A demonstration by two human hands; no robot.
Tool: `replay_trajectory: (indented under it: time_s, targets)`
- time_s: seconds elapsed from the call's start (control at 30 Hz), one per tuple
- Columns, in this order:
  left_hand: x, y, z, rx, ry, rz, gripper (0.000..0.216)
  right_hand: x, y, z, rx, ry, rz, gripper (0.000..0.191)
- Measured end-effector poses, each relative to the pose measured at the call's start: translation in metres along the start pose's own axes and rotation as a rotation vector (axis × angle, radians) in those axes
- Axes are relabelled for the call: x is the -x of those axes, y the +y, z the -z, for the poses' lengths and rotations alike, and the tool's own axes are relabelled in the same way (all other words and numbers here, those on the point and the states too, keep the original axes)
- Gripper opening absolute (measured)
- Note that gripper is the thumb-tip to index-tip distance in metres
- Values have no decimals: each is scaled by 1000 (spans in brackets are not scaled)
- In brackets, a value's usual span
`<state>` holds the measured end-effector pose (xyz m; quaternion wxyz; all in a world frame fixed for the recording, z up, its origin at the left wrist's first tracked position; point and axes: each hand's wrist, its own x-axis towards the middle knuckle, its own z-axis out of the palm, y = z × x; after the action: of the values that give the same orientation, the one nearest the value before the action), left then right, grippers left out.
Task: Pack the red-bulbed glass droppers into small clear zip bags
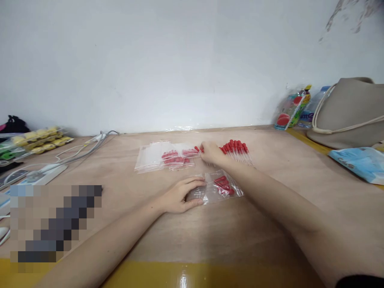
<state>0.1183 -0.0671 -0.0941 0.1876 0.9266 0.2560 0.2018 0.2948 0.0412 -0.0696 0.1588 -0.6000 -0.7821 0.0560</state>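
My left hand (186,195) lies with fingers and thumb apart over the left end of a clear plastic bag (208,192). Several red rubber bulbs (223,185) show inside that bag. Farther back, my right hand (211,153) has its fingers pinched together at a small red-ended piece (197,149), which looks like a dropper; the fingers hide most of it. Right of this hand lies a row of red-bulbed droppers (235,148) with thin clear stems, partly behind my wrist. Small clear zip bags (150,158) overlap to the left, some with red bulbs (174,160) in them.
White cables and a power strip (48,174) lie at the left, near packs of yellow items (45,138). A blurred-out patch covers the lower left. Bottles (289,110), a grey bag (351,112) and a blue packet (360,162) stand or lie at the right. A wall rises behind the table.
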Motion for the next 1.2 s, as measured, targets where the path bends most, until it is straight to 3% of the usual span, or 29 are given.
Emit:
replay_trajectory:
  time_s: [0.23,0.37,0.47,0.5,0.6,0.7,0.83,1.0,1.2]
  targets:
    - [0,0,-1,11,-6,10,47,-24,-18,1,59,-201,-46,33]
    - [1,0,-1,15,-5,10,46,-15,-9,16,-14,-173,-32,39]
    - [1,0,-1,12,-5,7,47,7,18,28,-109,-110,-18,55]
    - [1,1,0,11,-5,7,47,18,31,31,-167,-81,-4,62]
    - [0,1,0,14,-11,8,46,53,68,32,-625,5,-76,85]
    - [0,2,1,0,-13,24,48,85,91,26,-948,43,-205,92]
    - [1,-1,0,-21,-17,21,52,104,91,17,-1175,184,-332,80]
    - [1,-3,-1,-19,-23,24,51,100,81,7,-1325,327,-440,49]
    - [1,-3,0,-15,-11,12,51,102,80,-1,-1382,348,-393,44]
